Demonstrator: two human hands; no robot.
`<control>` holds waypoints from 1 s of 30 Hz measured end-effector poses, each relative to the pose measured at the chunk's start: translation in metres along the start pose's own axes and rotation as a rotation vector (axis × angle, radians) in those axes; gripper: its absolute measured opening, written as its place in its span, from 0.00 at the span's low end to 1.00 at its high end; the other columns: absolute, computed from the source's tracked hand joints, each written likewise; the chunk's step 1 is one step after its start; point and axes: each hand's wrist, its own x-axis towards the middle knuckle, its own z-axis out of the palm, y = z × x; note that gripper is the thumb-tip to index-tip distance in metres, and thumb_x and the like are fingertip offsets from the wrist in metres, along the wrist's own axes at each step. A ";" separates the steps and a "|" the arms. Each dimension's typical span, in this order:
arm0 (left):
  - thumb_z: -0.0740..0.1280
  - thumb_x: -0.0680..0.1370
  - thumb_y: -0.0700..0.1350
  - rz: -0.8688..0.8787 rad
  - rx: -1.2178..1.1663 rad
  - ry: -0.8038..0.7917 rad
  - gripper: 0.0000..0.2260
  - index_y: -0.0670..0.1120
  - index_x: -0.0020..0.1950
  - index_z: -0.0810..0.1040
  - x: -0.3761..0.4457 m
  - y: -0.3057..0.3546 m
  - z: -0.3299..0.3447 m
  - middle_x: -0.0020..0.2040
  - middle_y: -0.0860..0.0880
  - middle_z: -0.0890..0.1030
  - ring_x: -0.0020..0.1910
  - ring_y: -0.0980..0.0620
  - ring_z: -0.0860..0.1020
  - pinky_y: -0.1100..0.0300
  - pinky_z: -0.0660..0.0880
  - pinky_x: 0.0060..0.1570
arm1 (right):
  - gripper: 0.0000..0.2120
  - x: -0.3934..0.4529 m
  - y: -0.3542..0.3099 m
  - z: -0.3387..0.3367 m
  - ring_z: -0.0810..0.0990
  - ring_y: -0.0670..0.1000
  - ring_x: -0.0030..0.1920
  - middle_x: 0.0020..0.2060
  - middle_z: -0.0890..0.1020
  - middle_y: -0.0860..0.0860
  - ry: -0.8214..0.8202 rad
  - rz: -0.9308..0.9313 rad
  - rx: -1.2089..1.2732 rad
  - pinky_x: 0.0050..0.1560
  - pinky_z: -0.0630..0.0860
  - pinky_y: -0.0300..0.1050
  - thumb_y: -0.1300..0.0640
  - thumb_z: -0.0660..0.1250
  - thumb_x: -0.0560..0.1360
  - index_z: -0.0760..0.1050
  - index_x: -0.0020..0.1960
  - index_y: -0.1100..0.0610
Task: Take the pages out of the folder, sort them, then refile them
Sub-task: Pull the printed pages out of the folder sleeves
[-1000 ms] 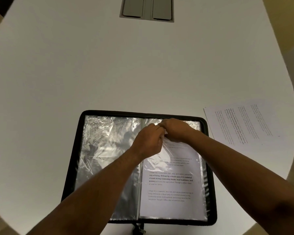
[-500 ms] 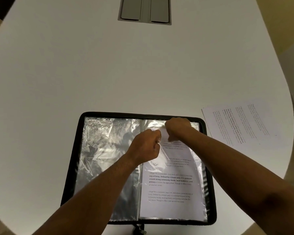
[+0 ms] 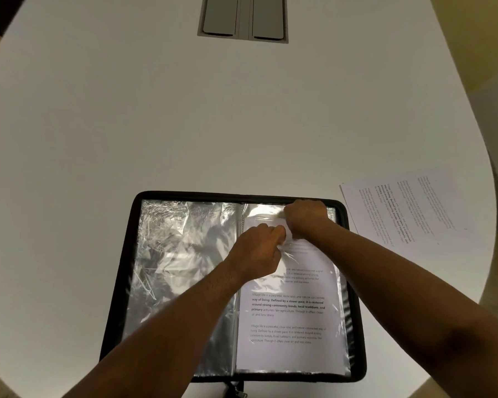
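One black zip folder (image 3: 354,297) lies open flat near the table's near edge, roughly midway along it. Its left half shows clear plastic sleeves (image 3: 181,268), crinkled and shiny, with no print visible in them. Its right half holds one printed page (image 3: 288,317) inside a clear sleeve, text upright toward the person, the sheet's top edge drawn down a little from the folder's far rim.

Both hands meet at the top of that right-hand sleeve. The left hand (image 3: 259,251) has its fingers curled, knuckles up, pinching the plastic near the sleeve's mouth, where the film puckers beside the fingertips. The right hand (image 3: 305,218) sits just beyond it, touching the folder's far rim, fingers curled down into the sleeve opening; whether they grip the page or the plastic cannot be told. Both forearms reach in from the near edge, converging over the folder.

One loose stack of printed sheets (image 3: 400,208) lies at the table's right edge, turned sideways, just beside the folder's far right corner but apart from it.

One grey hatch (image 3: 243,18) with two flaps is set into the white table (image 3: 184,124) at its far edge.
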 end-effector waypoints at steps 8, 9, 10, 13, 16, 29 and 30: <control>0.63 0.73 0.39 -0.006 0.031 0.001 0.06 0.44 0.50 0.74 0.001 0.001 0.002 0.38 0.48 0.76 0.35 0.52 0.69 0.60 0.63 0.34 | 0.21 0.007 0.011 0.007 0.81 0.52 0.49 0.49 0.82 0.50 -0.056 -0.005 0.095 0.46 0.75 0.47 0.53 0.76 0.69 0.78 0.60 0.54; 0.63 0.73 0.39 -0.007 0.027 -0.001 0.06 0.44 0.50 0.74 0.001 0.002 0.002 0.38 0.48 0.76 0.35 0.52 0.69 0.61 0.62 0.34 | 0.21 0.007 0.011 0.008 0.81 0.52 0.50 0.50 0.82 0.50 -0.052 -0.002 0.114 0.45 0.75 0.47 0.53 0.76 0.69 0.77 0.61 0.53; 0.63 0.73 0.39 -0.007 0.023 -0.006 0.07 0.44 0.50 0.74 0.002 0.002 0.002 0.38 0.48 0.76 0.35 0.52 0.68 0.61 0.61 0.34 | 0.23 0.008 0.013 0.009 0.81 0.52 0.51 0.51 0.82 0.50 -0.050 -0.001 0.134 0.46 0.75 0.47 0.54 0.76 0.69 0.77 0.62 0.51; 0.63 0.74 0.39 -0.005 0.028 -0.028 0.07 0.44 0.51 0.74 0.003 0.004 0.001 0.39 0.48 0.77 0.37 0.53 0.68 0.60 0.61 0.35 | 0.27 0.007 0.015 0.010 0.80 0.53 0.55 0.56 0.81 0.52 -0.064 0.000 0.160 0.51 0.76 0.49 0.54 0.76 0.69 0.73 0.66 0.52; 0.62 0.74 0.39 -0.008 0.032 -0.045 0.07 0.44 0.52 0.74 0.005 0.005 0.001 0.39 0.49 0.75 0.37 0.53 0.67 0.60 0.61 0.36 | 0.23 0.008 0.014 0.012 0.81 0.52 0.50 0.52 0.82 0.51 -0.083 0.011 0.165 0.45 0.75 0.47 0.54 0.76 0.69 0.76 0.63 0.54; 0.61 0.75 0.39 -0.013 0.049 -0.065 0.06 0.45 0.51 0.73 0.010 0.009 -0.003 0.38 0.52 0.71 0.37 0.53 0.67 0.59 0.60 0.35 | 0.11 0.006 0.018 0.014 0.80 0.54 0.53 0.52 0.82 0.53 0.083 -0.006 0.039 0.59 0.71 0.50 0.62 0.63 0.77 0.75 0.59 0.57; 0.61 0.75 0.39 -0.013 0.047 -0.063 0.07 0.45 0.51 0.73 0.010 0.009 -0.002 0.38 0.51 0.73 0.37 0.52 0.68 0.59 0.60 0.35 | 0.11 0.007 0.019 0.014 0.80 0.53 0.53 0.52 0.82 0.53 0.078 -0.015 0.034 0.59 0.71 0.50 0.62 0.63 0.77 0.75 0.58 0.57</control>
